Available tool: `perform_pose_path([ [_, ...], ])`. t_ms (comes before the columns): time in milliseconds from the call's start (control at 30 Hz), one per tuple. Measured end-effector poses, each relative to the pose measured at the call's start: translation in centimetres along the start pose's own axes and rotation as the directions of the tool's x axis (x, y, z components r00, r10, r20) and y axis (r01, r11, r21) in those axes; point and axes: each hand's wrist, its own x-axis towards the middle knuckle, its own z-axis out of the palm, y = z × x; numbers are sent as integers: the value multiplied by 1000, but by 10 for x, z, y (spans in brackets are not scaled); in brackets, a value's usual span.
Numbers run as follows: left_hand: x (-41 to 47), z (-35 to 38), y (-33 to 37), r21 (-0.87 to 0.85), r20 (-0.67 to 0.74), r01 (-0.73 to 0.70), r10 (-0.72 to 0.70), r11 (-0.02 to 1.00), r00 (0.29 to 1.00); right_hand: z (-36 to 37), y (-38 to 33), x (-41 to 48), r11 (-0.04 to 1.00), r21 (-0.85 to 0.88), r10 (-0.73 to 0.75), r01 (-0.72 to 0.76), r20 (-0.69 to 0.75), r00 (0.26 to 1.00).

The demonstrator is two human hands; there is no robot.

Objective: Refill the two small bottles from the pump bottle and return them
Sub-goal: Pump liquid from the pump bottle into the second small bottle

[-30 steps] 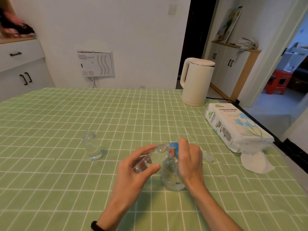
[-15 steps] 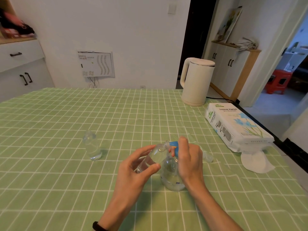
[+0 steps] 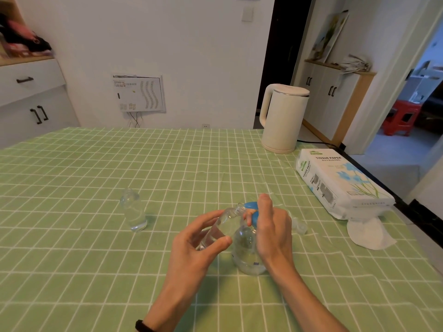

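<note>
On the table [image 3: 72, 259], clear of edges, left hand [image 3: 194, 248] grips tilted small bottle [image 3: 220, 228], right hand [image 3: 271, 231] clasps pump bottle [image 3: 244, 250].

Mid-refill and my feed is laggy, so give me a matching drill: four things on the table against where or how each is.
Things: 1 pump bottle; 2 nearer small bottle; 3 farther small bottle; 4 kettle.
States: A cream, back right; B tilted in the left hand; C stands alone, untouched; D right hand grips its top.
Pairs: 1-D, 2-B, 3-C, 4-A.
</note>
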Motion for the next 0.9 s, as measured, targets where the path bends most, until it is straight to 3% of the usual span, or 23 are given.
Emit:
perform_pose_path([
  [900, 0, 5, -2, 31, -2, 29, -29, 999, 1000, -1, 6, 2, 1000, -18, 12, -12, -1, 1000],
])
